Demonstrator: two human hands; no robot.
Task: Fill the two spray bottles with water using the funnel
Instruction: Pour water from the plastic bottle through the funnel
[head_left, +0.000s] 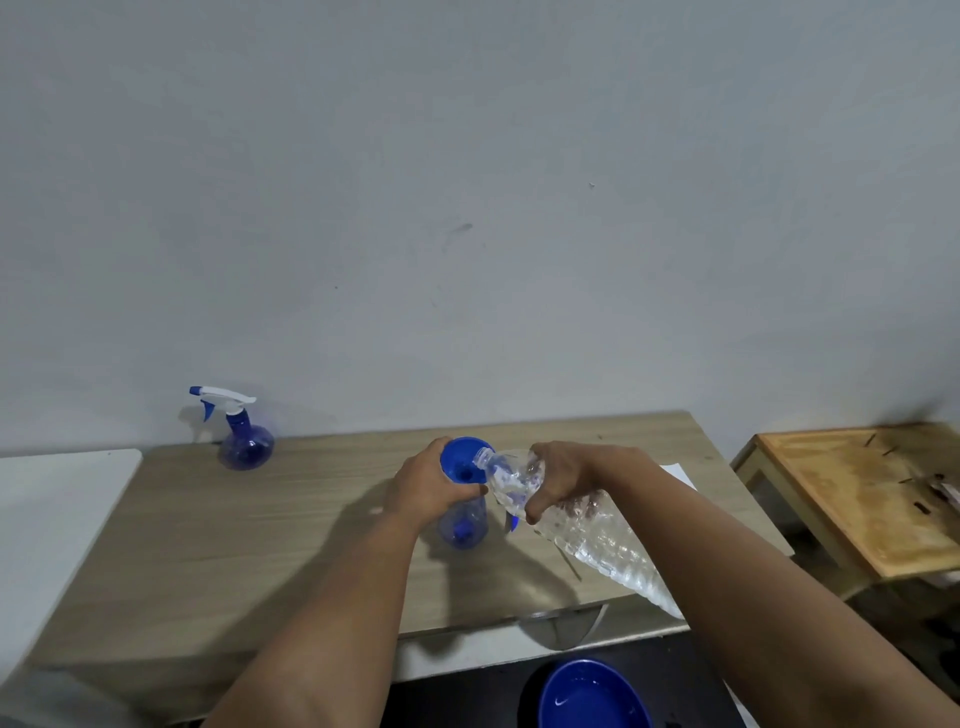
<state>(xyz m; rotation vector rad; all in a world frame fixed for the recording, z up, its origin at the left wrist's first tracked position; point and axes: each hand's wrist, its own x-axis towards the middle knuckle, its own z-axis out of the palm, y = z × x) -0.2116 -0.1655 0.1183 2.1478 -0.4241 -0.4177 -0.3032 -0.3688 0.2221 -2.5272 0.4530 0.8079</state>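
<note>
Bottles come to three as we count them: two blue spray bottles and one clear water bottle. One spray bottle stands capped at the table's far left edge; the other stands mid-table with the single blue funnel in its neck. Our left hand curls round the funnel; our right hand grips the tilted water bottle, its mouth over the funnel. The wooden table meets a plain grey wall. A blue basin sits below the near edge, a second wooden table to the right. Bare tabletop lies left of the hands.
</note>
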